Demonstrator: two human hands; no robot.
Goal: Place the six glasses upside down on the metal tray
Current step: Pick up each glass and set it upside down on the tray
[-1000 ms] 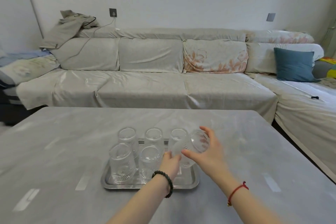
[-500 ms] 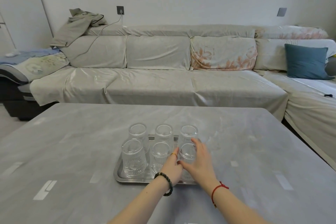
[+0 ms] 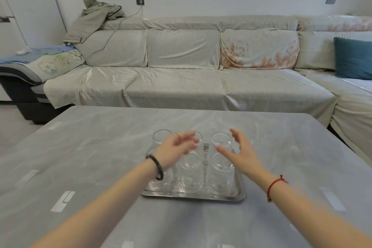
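Note:
A metal tray [image 3: 193, 197] lies on the grey table, with several clear glasses standing upside down on it in two rows. The front middle glass [image 3: 190, 175] and the front right glass [image 3: 220, 177] show clearly; the back right glass [image 3: 221, 141] stands behind them. My left hand [image 3: 177, 150] hovers over the left glasses and partly hides them, fingers apart, holding nothing. My right hand [image 3: 239, 151] floats just right of the right-hand glasses, open and empty.
The grey table [image 3: 100, 157] carries small white tape marks [image 3: 62, 201]. Behind it runs a long covered sofa [image 3: 181, 78] with a blue cushion [image 3: 352, 58] at the right and a jacket [image 3: 94, 18] draped at the left.
Both hands let go of the front right glass, which now stands upside down on the tray, and lifted apart above the glasses. The camera moved closer and shifted left.

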